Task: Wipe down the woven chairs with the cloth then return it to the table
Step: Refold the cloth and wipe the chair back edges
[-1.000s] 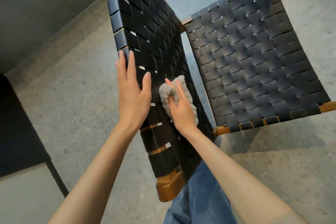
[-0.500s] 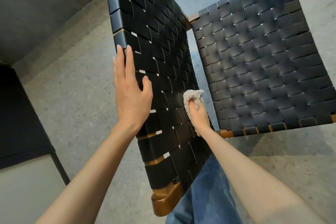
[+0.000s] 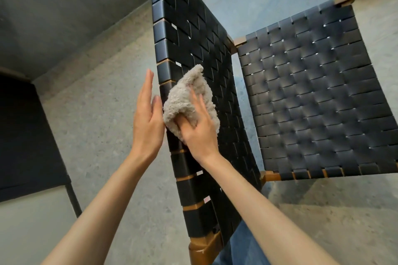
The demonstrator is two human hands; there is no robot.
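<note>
Left hand (image 3: 148,118): fingers straight and together, palm turned toward the outer edge of the chair back (image 3: 193,34). The thumb lies at that edge; contact cannot be confirmed.
Right hand (image 3: 201,135): holds the cloth (image 3: 187,97) against the woven face, fingers lying over it, a fold bunched round the thumb side.
Cloth location: under and just beyond your right fingers, just right of your left hand.
Cloth handling: judged light, soft and fluffy. It will crumple and creep under a loose palm, so keep the fold gripped at the thumb and spread the rest flat.
Chair back handling: straps likely give a little. Brace with your left hand on the frame edge.
Seat (image 3: 318,97): well right of your right hand.
Dark table (image 3: 28,135): far left of your left hand, probably the return point.
</note>
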